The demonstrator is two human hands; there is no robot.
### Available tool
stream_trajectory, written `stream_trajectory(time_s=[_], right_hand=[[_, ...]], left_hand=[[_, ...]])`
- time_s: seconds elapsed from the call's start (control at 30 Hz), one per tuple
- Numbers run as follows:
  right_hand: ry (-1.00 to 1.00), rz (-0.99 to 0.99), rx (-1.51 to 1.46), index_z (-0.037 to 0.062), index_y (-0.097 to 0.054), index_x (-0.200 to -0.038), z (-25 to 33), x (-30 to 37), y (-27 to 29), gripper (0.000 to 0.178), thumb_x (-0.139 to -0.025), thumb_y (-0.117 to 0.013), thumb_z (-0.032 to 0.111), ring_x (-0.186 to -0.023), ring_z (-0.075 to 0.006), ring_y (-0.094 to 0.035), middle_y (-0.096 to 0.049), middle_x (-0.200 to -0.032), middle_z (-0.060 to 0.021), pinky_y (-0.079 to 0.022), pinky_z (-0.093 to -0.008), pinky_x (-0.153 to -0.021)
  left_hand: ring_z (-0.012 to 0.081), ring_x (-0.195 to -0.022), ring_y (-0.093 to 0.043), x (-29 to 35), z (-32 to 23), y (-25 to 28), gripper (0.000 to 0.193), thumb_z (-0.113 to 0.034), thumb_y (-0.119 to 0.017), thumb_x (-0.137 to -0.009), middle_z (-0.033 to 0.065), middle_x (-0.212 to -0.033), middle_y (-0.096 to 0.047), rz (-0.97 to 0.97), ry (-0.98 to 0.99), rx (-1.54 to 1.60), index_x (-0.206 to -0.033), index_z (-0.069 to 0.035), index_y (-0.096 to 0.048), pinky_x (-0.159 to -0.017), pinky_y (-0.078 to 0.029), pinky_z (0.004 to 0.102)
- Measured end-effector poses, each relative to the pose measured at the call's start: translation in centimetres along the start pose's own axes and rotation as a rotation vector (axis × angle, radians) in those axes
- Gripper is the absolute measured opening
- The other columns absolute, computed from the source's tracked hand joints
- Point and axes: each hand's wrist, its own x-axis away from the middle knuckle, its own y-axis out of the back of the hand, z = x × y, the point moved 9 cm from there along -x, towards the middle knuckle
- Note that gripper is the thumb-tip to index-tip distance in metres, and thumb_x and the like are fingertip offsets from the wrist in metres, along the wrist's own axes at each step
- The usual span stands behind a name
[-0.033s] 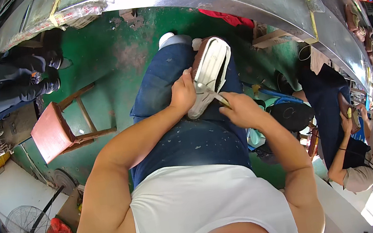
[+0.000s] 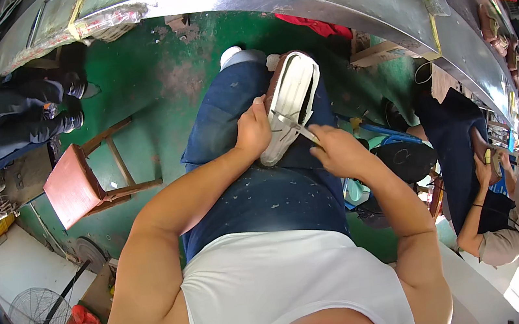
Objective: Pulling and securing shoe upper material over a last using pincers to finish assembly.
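Note:
A brown shoe [image 2: 288,102] lies across my thighs with its pale underside up, toe end pointing away from me. A dark gap runs along the right side of the pale bottom. My left hand [image 2: 253,125] grips the shoe's left edge, thumb on top. In my right hand [image 2: 341,151] is a slim silver metal tool [image 2: 299,128], gripped by its near end. Its bright far end lies over the middle of the shoe bottom, near my left thumb; whether it touches is unclear, and its exact kind cannot be made out.
A metal-edged workbench [image 2: 212,3] curves across the far side. To my left stand a stool with a reddish seat [image 2: 72,185] and a wire-cage fan [image 2: 38,322]. Another person [image 2: 493,242] sits at the right, holding a brown shoe [image 2: 482,149]. A black round seat [image 2: 409,160] is nearer.
My right hand has shifted slightly to the right, and the tool has turned a little in it. The shoe has moved barely; my left hand stays on its edge.

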Motion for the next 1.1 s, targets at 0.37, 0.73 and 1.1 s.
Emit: stream_trajectory(time_s=[0.37, 0.73, 1.1], right_hand=[[-0.108, -0.159, 0.032, -0.0017, -0.058, -0.107, -4.2, -2.9, -0.1, 0.023, -0.091, -0.062, 0.013, -0.086, -0.0371, -0.067, -0.067, -0.091, -0.022, -0.054, -0.0453, -0.079], [-0.053, -0.333, -0.227, -0.0047, -0.056, -0.095, -5.4, -5.5, 4.3, 0.039, -0.102, -0.053, 0.034, -0.076, -0.0437, -0.066, -0.065, -0.083, -0.027, -0.053, -0.0498, -0.072], [-0.098, -0.107, -0.086, -0.0052, -0.056, -0.095, -5.5, -5.6, 1.7, 0.046, -0.104, -0.045, 0.039, -0.087, -0.0487, -0.063, -0.066, -0.087, -0.0308, -0.05, -0.0545, -0.079]], left_hand=[[0.0515, -0.114, -0.059, 2.1, -6.8, -1.4, 0.054, -0.025, -0.044, -0.104, 0.0342, -0.148, -0.039, 0.095, -0.561, -0.501, -0.155, -0.01, -0.033, -0.103, -0.047, 0.0454], [0.0504, -0.097, -0.066, 1.0, -8.6, -3.7, 0.062, -0.033, -0.047, -0.103, 0.0381, -0.146, -0.037, 0.456, -0.26, -0.957, -0.159, -0.025, -0.021, -0.086, -0.055, 0.0522], [0.0446, -0.12, -0.059, 3.6, -5.0, -2.2, 0.073, -0.047, -0.05, -0.101, 0.0349, -0.148, -0.039, 0.36, -0.186, -0.766, -0.159, -0.013, -0.021, -0.101, -0.049, 0.0418]])
